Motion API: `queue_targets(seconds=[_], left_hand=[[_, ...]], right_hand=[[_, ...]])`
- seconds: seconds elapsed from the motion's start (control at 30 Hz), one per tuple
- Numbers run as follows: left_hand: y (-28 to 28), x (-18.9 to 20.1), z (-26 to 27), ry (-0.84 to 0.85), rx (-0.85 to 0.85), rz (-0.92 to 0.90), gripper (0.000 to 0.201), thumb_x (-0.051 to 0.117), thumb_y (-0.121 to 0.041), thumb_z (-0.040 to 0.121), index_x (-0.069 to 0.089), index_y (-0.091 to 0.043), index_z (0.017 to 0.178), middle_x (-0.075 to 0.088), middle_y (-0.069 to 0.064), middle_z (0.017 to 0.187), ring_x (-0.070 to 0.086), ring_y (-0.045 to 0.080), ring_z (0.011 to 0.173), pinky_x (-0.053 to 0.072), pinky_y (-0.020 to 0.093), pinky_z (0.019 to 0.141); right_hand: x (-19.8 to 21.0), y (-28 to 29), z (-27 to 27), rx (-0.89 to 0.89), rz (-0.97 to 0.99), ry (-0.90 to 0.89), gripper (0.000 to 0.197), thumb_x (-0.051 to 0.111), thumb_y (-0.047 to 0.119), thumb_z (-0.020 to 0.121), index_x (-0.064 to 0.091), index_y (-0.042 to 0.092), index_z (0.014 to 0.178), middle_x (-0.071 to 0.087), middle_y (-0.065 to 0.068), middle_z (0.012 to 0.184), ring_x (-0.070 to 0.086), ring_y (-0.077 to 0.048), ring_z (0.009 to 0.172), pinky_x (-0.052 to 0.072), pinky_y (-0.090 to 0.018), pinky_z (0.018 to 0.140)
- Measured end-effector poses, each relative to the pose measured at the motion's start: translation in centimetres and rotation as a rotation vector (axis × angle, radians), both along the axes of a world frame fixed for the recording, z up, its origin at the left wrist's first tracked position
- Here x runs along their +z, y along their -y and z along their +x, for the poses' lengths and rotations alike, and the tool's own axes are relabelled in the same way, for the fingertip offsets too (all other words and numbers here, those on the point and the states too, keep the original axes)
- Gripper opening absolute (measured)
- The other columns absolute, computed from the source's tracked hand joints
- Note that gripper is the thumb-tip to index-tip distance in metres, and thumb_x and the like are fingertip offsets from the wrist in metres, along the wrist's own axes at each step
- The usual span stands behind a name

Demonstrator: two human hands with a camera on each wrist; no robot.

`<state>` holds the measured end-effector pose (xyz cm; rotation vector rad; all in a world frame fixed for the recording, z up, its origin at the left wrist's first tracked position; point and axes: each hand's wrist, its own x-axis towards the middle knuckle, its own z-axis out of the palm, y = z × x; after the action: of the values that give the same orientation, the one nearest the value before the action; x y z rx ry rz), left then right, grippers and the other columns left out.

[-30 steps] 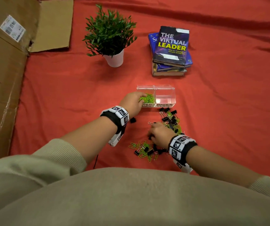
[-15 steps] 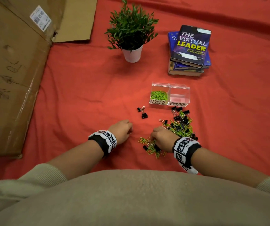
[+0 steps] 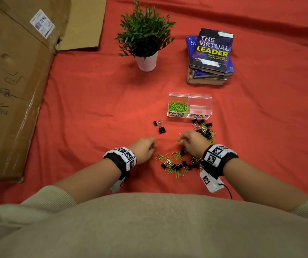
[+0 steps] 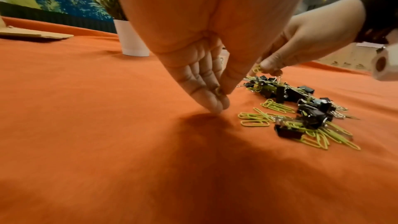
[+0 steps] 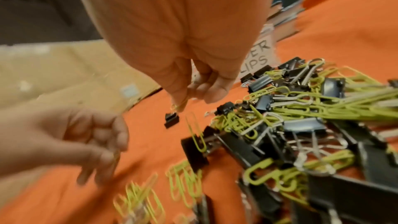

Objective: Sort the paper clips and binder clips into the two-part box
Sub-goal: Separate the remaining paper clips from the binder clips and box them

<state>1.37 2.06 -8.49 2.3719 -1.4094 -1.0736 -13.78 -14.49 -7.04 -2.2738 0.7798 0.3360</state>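
Observation:
The clear two-part box [image 3: 199, 96] stands on the red cloth; its left part, labelled PAPER CLIPS, holds green paper clips [image 3: 177, 107], and the BINDER CLIPS part shows none. A mixed pile of green paper clips and black binder clips [image 3: 175, 163] lies in front of it, and two binder clips [image 3: 159, 126] lie apart to the left. My left hand [image 4: 220, 94] touches the cloth left of the pile and pinches a green paper clip [image 4: 218, 91]. My right hand [image 5: 183, 103] hovers over the pile, thumb and finger pinching a green paper clip [image 5: 177, 107].
A potted plant [image 3: 145, 38] and a stack of books [image 3: 211, 56] stand behind the box. Flattened cardboard [image 3: 13, 86] covers the left side. More clips [image 3: 205, 129] lie between the pile and the box front.
My left hand has come back from the box's paper clip part to the cloth beside the pile. My right hand has moved from the near pile towards the box with a clip.

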Motion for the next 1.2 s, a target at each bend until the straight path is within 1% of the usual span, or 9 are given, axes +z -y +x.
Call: queue_targets(seconds=[0.1,0.23,0.33,0.47,0.53,0.67,0.8,0.97,1.2], left_hand=[[0.8,0.0,-1.1,-0.022,-0.043,-0.011,0.032,0.043,-0.005,0.087,0.053,-0.015,0.116,0.064,0.010,0.115,0.060,0.028,0.105,0.045,0.030,0.088],[1.0,-0.4,-2.6,0.032,-0.216,-0.038,0.032,0.046,-0.008,0.083,0.052,-0.015,0.113,0.057,0.009,0.116,0.056,0.029,0.108,0.046,0.036,0.091],[0.7,-0.8,-3.1,0.123,-0.384,-0.032,0.036,0.051,-0.013,0.081,0.051,-0.013,0.117,0.051,0.011,0.111,0.053,0.031,0.102,0.048,0.042,0.086],[0.6,-0.9,-3.0,0.187,-0.466,-0.039,0.028,0.049,-0.013,0.087,0.052,-0.009,0.115,0.049,0.014,0.109,0.052,0.031,0.100,0.047,0.044,0.084],[0.7,-0.9,-2.9,0.194,-0.449,-0.048,0.022,0.050,-0.016,0.089,0.054,-0.008,0.110,0.048,0.013,0.109,0.052,0.032,0.101,0.046,0.044,0.085],[0.8,-0.9,-2.8,0.217,-0.419,-0.023,0.018,0.048,-0.013,0.091,0.053,-0.003,0.105,0.048,0.015,0.110,0.051,0.032,0.103,0.043,0.044,0.089],[0.6,-0.9,-3.0,0.264,-0.392,0.009,0.018,0.047,-0.013,0.093,0.051,-0.001,0.107,0.047,0.016,0.112,0.052,0.033,0.104,0.043,0.044,0.087],[0.8,-0.1,-3.8,0.311,-0.400,0.061,0.021,0.038,-0.008,0.096,0.047,-0.001,0.114,0.046,0.016,0.118,0.049,0.032,0.112,0.042,0.043,0.090],[1.1,0.6,-4.6,0.434,-0.448,0.089,0.026,0.030,-0.003,0.096,0.044,0.000,0.118,0.045,0.017,0.122,0.049,0.032,0.114,0.046,0.043,0.084]], right_hand=[[0.9,0.5,0.1,-0.233,0.227,0.038,0.016,0.048,0.014,0.094,0.061,0.018,0.084,0.060,-0.002,0.082,0.051,-0.014,0.065,0.041,-0.024,0.056],[1.4,0.5,0.0,-0.471,0.667,0.117,0.022,0.042,0.001,0.089,0.060,0.009,0.080,0.057,-0.008,0.073,0.055,-0.020,0.063,0.046,-0.026,0.058],[1.5,-0.4,-0.2,-0.490,0.769,0.135,0.014,0.048,0.003,0.089,0.059,0.007,0.082,0.058,-0.008,0.068,0.055,-0.019,0.058,0.046,-0.022,0.050],[1.3,-2.1,-0.3,-0.240,0.524,-0.015,0.018,0.043,0.007,0.093,0.059,0.012,0.087,0.059,-0.001,0.066,0.055,-0.013,0.054,0.042,-0.016,0.041],[1.0,-2.8,-0.4,-0.044,0.252,-0.135,0.022,0.041,0.007,0.093,0.063,0.012,0.094,0.062,0.001,0.074,0.058,-0.014,0.062,0.044,-0.020,0.052],[0.7,-3.6,-0.5,0.233,-0.113,-0.371,0.021,0.049,-0.003,0.085,0.065,0.000,0.098,0.065,-0.014,0.095,0.060,-0.028,0.081,0.050,-0.032,0.072],[0.2,-3.7,-0.3,0.285,-0.227,-0.344,0.025,0.055,-0.006,0.083,0.059,-0.002,0.107,0.057,-0.018,0.113,0.060,-0.033,0.102,0.052,-0.038,0.087],[-0.4,-4.5,0.4,0.317,-0.251,-0.334,0.032,0.045,-0.007,0.087,0.053,-0.005,0.117,0.049,-0.020,0.123,0.051,-0.034,0.115,0.046,-0.041,0.099],[-1.0,-6.1,-0.5,0.296,-0.294,-0.280,0.038,0.042,-0.013,0.084,0.045,-0.004,0.120,0.041,-0.019,0.125,0.040,-0.033,0.121,0.046,-0.041,0.097]])
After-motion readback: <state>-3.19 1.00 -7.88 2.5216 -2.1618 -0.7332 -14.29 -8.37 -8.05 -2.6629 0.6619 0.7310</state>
